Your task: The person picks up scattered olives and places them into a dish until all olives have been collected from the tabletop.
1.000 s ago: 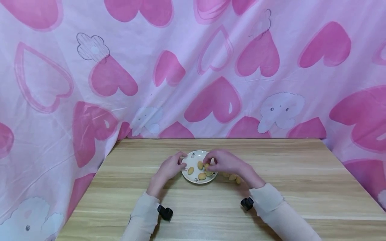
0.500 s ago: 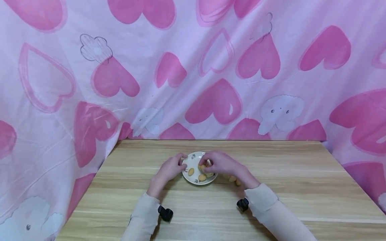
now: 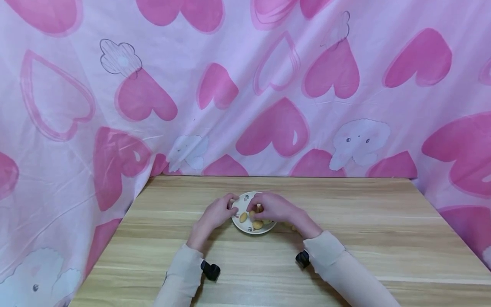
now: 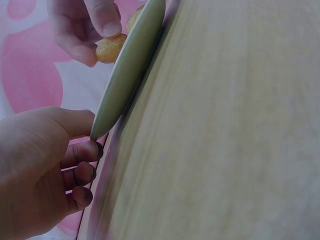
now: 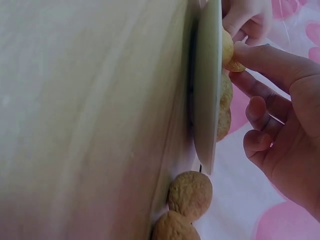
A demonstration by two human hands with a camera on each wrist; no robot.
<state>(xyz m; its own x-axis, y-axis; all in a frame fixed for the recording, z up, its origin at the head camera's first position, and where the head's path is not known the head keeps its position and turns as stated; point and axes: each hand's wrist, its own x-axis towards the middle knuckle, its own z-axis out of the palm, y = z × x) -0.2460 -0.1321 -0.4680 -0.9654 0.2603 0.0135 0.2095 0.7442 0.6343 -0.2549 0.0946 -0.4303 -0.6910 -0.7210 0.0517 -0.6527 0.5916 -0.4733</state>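
In the head view, a round white plate point(image 3: 241, 205) with small printed figures rests on the wooden table. My left hand point(image 3: 216, 212) grips its left rim, thumb over the top and index finger beneath. Over the plate, my right hand point(image 3: 274, 207) pinches a yellow-brown wrinkled walnut point(image 5: 235, 65) between thumb and index finger, low against the plate. Several more walnuts lie on the plate, including one walnut point(image 3: 243, 217) at the left and another walnut point(image 3: 257, 224) near the front. My right hand partly hides those at the plate's right side.
On the table right of the plate lie more walnuts point(image 5: 190, 195), mostly behind my right wrist in the head view. The wooden table point(image 3: 245, 273) runs back to a pink heart-patterned curtain point(image 3: 215, 85). A black wrist camera point(image 3: 210, 270) sits at each sleeve.
My right hand has moved left across the plate, covering a walnut that showed there a second ago. My left hand and the plate stay in place.
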